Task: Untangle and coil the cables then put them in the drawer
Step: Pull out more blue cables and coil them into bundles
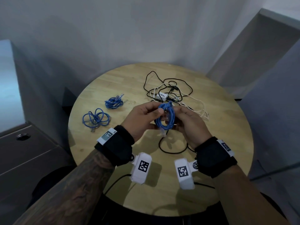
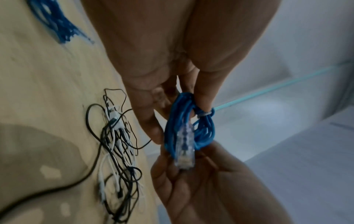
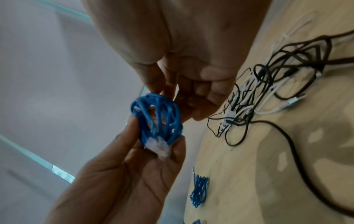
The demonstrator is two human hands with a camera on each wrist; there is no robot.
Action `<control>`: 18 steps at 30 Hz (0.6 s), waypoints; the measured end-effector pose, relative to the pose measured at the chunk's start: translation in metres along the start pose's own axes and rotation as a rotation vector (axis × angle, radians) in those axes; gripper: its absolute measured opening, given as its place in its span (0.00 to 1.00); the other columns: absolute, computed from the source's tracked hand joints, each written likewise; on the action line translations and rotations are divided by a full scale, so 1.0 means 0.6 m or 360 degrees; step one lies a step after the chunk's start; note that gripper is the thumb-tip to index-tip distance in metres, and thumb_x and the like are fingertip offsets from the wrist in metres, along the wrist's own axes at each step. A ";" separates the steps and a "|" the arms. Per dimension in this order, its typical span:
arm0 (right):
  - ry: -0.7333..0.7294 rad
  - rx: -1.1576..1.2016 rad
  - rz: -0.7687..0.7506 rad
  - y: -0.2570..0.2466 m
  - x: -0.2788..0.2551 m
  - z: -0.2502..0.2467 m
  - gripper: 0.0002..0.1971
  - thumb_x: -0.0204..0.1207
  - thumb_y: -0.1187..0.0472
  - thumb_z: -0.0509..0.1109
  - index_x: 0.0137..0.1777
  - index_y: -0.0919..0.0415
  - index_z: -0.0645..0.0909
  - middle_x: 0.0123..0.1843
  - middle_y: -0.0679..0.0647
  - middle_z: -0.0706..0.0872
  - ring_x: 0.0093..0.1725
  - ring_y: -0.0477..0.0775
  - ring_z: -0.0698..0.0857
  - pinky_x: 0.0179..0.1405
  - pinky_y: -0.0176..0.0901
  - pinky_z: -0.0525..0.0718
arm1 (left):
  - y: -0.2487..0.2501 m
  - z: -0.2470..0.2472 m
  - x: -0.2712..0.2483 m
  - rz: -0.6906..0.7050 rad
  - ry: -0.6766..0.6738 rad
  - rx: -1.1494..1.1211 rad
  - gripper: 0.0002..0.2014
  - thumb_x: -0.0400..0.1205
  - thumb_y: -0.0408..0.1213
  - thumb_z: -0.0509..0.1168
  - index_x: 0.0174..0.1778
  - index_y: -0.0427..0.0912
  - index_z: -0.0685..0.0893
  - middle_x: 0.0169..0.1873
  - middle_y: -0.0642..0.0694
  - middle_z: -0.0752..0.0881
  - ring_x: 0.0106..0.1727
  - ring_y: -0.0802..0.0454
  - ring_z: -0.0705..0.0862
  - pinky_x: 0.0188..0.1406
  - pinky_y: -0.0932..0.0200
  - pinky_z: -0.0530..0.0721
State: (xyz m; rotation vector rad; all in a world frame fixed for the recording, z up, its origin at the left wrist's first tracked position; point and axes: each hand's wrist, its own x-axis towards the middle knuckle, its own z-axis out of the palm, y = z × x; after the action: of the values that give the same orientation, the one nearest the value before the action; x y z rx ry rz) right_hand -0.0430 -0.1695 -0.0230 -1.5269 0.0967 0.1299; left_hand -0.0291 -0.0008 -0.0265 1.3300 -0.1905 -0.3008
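A small coil of blue network cable (image 1: 165, 118) hangs above the middle of the round wooden table (image 1: 113, 153), and both hands hold it. My left hand (image 1: 155, 116) grips its left side, thumb on top. My right hand (image 1: 177, 117) pinches its right side. A clear plug (image 1: 163, 133) dangles below the coil. In the left wrist view the coil (image 2: 170, 131) sits between my left hand's thumb and fingers (image 2: 151, 128), its plug (image 2: 184, 153) lying on the right hand's fingers. In the right wrist view the coil (image 3: 145, 121) shows beneath my right hand (image 3: 180, 103).
Two more blue cables (image 1: 113, 103) (image 1: 95, 119) lie at the table's left. A tangle of black and white cables (image 1: 170, 93) with a white adapter lies behind the hands. A brown drawer cabinet (image 1: 24, 153) stands to the left, below table height.
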 end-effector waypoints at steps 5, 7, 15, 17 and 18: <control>-0.0132 -0.0142 0.0056 -0.001 -0.002 -0.002 0.12 0.83 0.53 0.68 0.47 0.62 0.85 0.45 0.55 0.91 0.48 0.53 0.88 0.62 0.56 0.84 | -0.004 0.003 0.001 0.0081 0.0086 0.0317 0.09 0.86 0.31 0.63 0.58 0.41 0.86 0.43 0.43 0.89 0.44 0.49 0.88 0.38 0.52 0.89; -0.0191 -0.0172 0.0107 -0.005 -0.005 0.001 0.13 0.85 0.54 0.66 0.44 0.62 0.84 0.41 0.54 0.89 0.46 0.53 0.86 0.60 0.56 0.83 | -0.003 -0.002 0.003 0.0180 0.0038 0.0575 0.11 0.86 0.31 0.63 0.62 0.45 0.85 0.44 0.42 0.87 0.44 0.47 0.87 0.38 0.53 0.89; -0.0356 -0.0268 0.0168 -0.004 -0.014 0.010 0.10 0.82 0.54 0.70 0.57 0.59 0.84 0.50 0.52 0.92 0.51 0.48 0.90 0.52 0.43 0.88 | -0.013 -0.005 0.013 0.0528 -0.0092 0.1154 0.16 0.86 0.33 0.62 0.68 0.48 0.82 0.60 0.50 0.85 0.59 0.57 0.84 0.59 0.60 0.83; -0.0355 -0.0386 0.0081 -0.009 -0.016 0.010 0.06 0.81 0.60 0.71 0.56 0.55 0.84 0.47 0.48 0.91 0.45 0.44 0.87 0.41 0.39 0.82 | -0.018 -0.006 0.016 0.0613 0.0023 0.1153 0.14 0.85 0.34 0.63 0.65 0.47 0.83 0.58 0.49 0.85 0.59 0.55 0.83 0.60 0.61 0.81; -0.0301 -0.0445 0.0018 -0.007 -0.014 0.009 0.05 0.80 0.60 0.72 0.54 0.55 0.85 0.48 0.51 0.90 0.45 0.47 0.86 0.39 0.42 0.80 | -0.019 -0.008 0.018 0.0643 0.0088 0.1160 0.13 0.85 0.35 0.63 0.64 0.47 0.83 0.57 0.50 0.85 0.58 0.56 0.83 0.58 0.62 0.80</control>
State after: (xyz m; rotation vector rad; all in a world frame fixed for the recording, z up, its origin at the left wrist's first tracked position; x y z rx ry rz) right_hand -0.0505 -0.1646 -0.0176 -1.7849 -0.0666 0.3062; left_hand -0.0189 -0.0022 -0.0390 1.9692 -0.5497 0.1733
